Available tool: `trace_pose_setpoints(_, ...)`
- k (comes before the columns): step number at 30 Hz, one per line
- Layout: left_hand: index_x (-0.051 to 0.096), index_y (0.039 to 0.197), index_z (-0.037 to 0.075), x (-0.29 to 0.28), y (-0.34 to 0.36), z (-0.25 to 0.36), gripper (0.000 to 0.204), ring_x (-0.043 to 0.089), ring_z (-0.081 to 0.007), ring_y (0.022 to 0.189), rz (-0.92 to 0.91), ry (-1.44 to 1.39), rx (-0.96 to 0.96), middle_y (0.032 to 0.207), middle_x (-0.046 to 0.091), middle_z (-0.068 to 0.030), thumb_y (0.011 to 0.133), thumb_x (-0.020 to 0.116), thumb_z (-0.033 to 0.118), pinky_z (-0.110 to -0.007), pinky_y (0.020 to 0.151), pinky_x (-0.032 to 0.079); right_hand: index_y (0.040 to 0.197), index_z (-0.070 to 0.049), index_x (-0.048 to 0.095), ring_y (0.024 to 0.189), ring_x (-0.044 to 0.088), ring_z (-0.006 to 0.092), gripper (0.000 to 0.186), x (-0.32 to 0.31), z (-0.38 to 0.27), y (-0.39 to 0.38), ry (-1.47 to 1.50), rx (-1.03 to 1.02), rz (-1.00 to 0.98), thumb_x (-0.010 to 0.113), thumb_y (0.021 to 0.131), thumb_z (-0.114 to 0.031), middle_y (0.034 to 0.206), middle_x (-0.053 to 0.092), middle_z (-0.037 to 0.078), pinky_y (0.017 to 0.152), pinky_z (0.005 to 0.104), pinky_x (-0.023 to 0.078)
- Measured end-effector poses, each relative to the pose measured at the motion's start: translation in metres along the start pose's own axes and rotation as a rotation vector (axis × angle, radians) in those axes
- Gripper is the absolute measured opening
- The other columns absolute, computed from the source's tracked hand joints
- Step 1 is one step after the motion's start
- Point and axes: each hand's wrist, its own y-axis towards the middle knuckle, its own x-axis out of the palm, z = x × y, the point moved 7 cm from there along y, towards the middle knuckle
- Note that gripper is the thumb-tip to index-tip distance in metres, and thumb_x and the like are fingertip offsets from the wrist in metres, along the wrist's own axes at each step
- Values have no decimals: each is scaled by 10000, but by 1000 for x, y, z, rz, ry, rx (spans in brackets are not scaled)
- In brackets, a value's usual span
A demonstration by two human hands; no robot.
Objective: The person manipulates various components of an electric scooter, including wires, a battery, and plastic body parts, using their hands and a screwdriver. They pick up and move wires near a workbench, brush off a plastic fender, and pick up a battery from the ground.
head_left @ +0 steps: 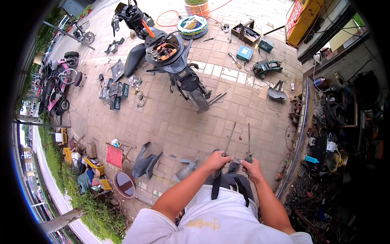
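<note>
My left hand [218,160] is closed around the lower end of a long thin metal rod [230,138]; its grip is hidden in my fingers. In my right hand [252,169] is a long screwdriver [249,140], with part of a dark green handle showing above my fist. Both shafts point away from me, side by side and apart. My thumbs face each other across a small gap, and whether anything small sits there I cannot make out. Ahead stands an electric scooter [187,79] with its seat off and its inside showing wires.
Several batteries [114,90] and a black seat [135,59] lie left of the scooter. A grey plastic panel [147,161], red folding stool [115,154] and water basin [124,184] are at left. An open toolbox [246,32] stands far right; cluttered parts [321,179] line the right side.
</note>
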Motion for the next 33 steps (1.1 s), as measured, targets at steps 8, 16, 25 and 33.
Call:
trace_pose_setpoints(8,596,791,55,-12,9,6,253,456,-82,534,-1,26,-20,644,541,-5,776,690,289,-238,486,362,786,-26,552,442,451,106,125,14,1,3,77,-3,124,656,758,-89,604,510,14,427,250,362)
trace_pose_setpoints(16,577,791,77,11,47,9,252,432,-88,507,-10,-30,-148,615,492,10,817,646,318,-241,475,363,813,-21,542,458,461,111,134,-87,52,3,588,27,386,643,772,-99,668,525,55,426,280,410)
trace_pose_setpoints(25,554,958,81,39,70,-35,305,396,-104,492,-44,175,-339,637,448,27,875,546,374,-267,441,326,772,-53,550,478,464,112,127,-241,187,-106,1228,-135,950,669,764,-98,679,539,50,384,288,367)
trace_pose_setpoints(33,554,980,74,153,90,-32,297,424,-141,523,-60,464,-243,686,465,-2,878,518,351,-298,455,351,688,-113,535,425,418,116,163,-364,309,-228,1653,-220,1246,620,803,-193,546,458,-14,382,275,316)
